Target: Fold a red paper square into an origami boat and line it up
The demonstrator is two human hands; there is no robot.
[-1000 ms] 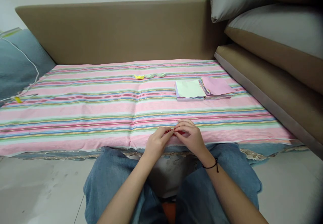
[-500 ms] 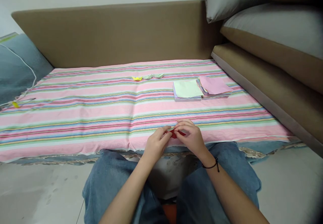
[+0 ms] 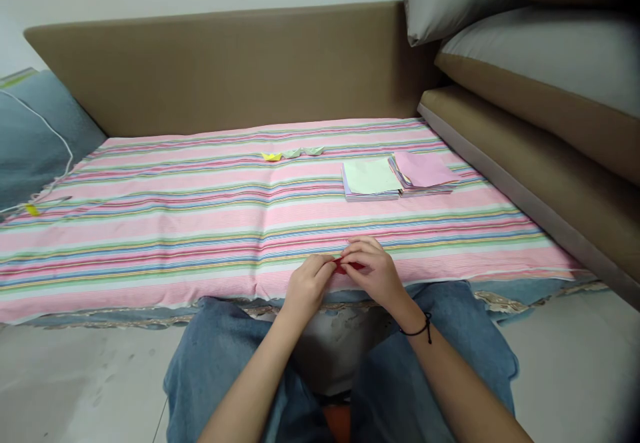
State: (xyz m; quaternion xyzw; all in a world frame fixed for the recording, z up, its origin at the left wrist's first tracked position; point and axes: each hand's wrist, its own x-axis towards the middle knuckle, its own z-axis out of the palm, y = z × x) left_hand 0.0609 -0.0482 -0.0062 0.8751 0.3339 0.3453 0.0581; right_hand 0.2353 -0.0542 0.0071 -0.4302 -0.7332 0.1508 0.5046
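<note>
A small folded piece of red paper [image 3: 340,268] is pinched between both hands at the near edge of the striped cloth. My left hand [image 3: 309,284] grips its left side with thumb and forefinger. From the right, my right hand [image 3: 375,270] closes thumb and fingertips on the same paper, covering much of it. Farther back lie a yellow folded paper boat [image 3: 271,156] and two pale green ones [image 3: 303,153] in a row. Two stacks of square paper, one topped pale green [image 3: 371,176] and one topped pink [image 3: 425,168], sit right of them.
The pink striped cloth [image 3: 200,216] covers the seat in front of me. A brown backrest [image 3: 225,70] stands behind it. Brown and grey cushions [image 3: 540,76] are piled at right. A white cable [image 3: 50,126] runs along the left side.
My fingers have shifted slightly on the red paper, and less of it shows now. The boats and paper stacks stay where they were.
</note>
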